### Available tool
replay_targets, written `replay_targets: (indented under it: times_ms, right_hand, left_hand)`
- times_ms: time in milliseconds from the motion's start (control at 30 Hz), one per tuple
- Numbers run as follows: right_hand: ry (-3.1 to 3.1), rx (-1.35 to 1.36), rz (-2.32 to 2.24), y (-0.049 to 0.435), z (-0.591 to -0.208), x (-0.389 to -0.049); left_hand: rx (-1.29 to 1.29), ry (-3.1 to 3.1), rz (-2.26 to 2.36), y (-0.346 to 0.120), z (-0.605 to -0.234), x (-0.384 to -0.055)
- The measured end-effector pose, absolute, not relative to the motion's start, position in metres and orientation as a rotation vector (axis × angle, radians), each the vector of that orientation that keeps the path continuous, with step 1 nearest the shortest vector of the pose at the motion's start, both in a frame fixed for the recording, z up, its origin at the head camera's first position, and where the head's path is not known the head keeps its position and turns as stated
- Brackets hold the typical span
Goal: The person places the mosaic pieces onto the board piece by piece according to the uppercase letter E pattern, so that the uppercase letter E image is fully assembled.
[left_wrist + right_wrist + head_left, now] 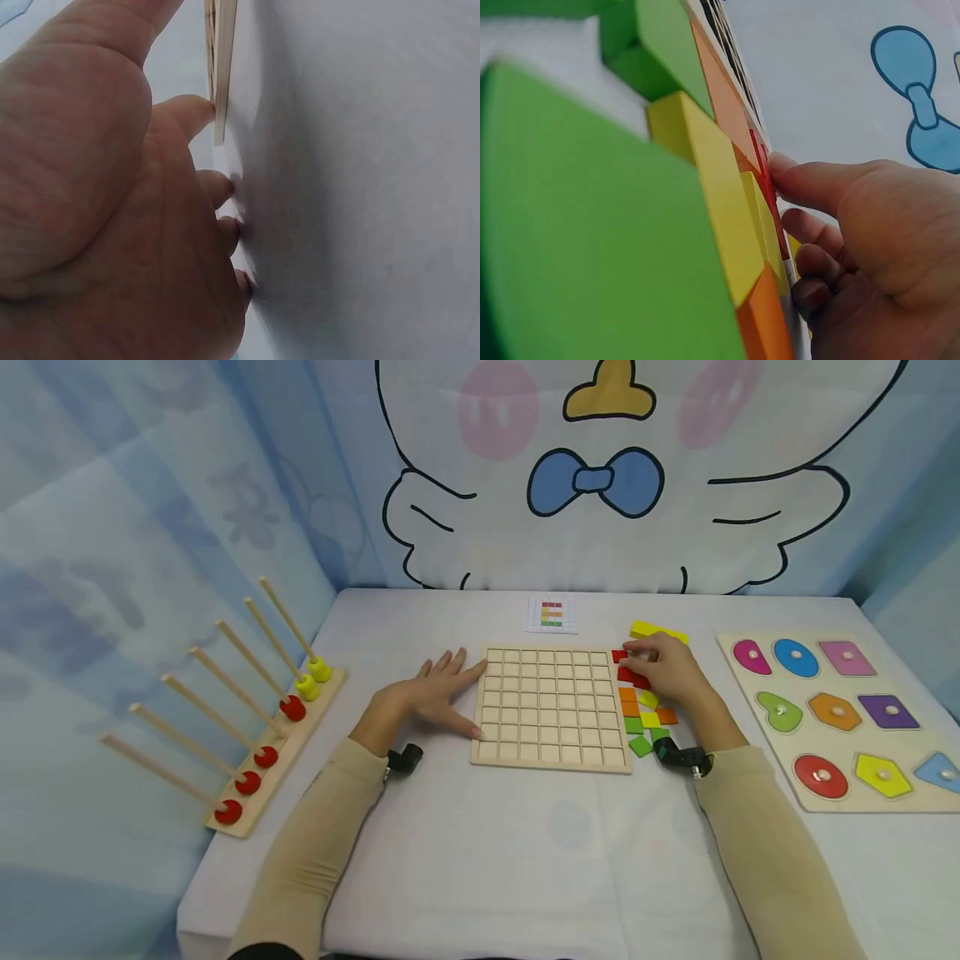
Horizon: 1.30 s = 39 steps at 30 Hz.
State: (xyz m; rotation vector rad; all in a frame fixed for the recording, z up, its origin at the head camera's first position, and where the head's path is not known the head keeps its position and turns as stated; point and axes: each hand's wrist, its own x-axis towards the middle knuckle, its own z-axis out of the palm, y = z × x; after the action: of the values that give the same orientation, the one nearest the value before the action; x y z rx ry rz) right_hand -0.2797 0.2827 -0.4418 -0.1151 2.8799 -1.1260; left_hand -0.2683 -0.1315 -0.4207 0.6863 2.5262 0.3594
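Observation:
A pale wooden grid board [555,708] lies flat on the table between the hands. My left hand [435,692] has its fingers spread, with thumb and index finger against the board's left edge; in the left wrist view the fingertips rest at the table beside the wooden edge [224,67]. At the board's upper right, my right hand [669,668] pinches a red square tile [618,656] between thumb and index finger. More red tiles [633,677] lie just under that hand. In the right wrist view the thumb [810,184] touches the red pieces, other fingers curled behind.
Orange [628,701], yellow [648,700] and green tiles [640,745] lie along the board's right side, with yellow pieces [660,632] behind. A pattern card [552,614] lies beyond the board. A peg stand [315,702] with beads is left, a knobbed shape puzzle [795,760] right.

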Motion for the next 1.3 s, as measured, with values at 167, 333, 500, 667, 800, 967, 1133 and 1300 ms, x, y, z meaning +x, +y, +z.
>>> replay_targets:
  times_ms: [167, 333, 500, 667, 800, 967, 1133, 1300]
  right_hand:
    - [2.935, -0.143, -1.053, 0.283, -0.444, -0.28]
    - [2.929, -0.112, -1.06, 0.28, -0.443, -0.279]
    - [2.934, -0.092, -1.104, 0.279, -0.439, -0.276]
    - [2.944, -0.09, -1.184, 0.28, -0.439, -0.274]
    - [2.902, -0.048, -1.342, 0.28, -0.434, -0.274]
    - [2.786, -0.059, -1.6, 0.273, -0.42, -0.274]
    - [2.622, -0.074, -1.806, 0.263, -0.411, -0.273]
    - [2.625, -0.064, -1.8, 0.253, -0.405, -0.271]
  left_hand:
    - [0.672, 2.535, 0.35, -0.13, -0.42, -0.267]
    - [0.666, 2.537, 0.335, -0.129, -0.42, -0.267]
    - [0.665, 2.532, 0.344, -0.129, -0.421, -0.269]
    - [0.665, 2.528, 0.338, -0.129, -0.421, -0.269]
    - [0.654, 2.531, 0.318, -0.129, -0.42, -0.269]
    - [0.661, 2.536, 0.317, -0.129, -0.419, -0.269]
    - [0.647, 2.532, 0.318, -0.131, -0.419, -0.269]
    - [0.656, 2.528, 0.335, -0.13, -0.421, -0.267]
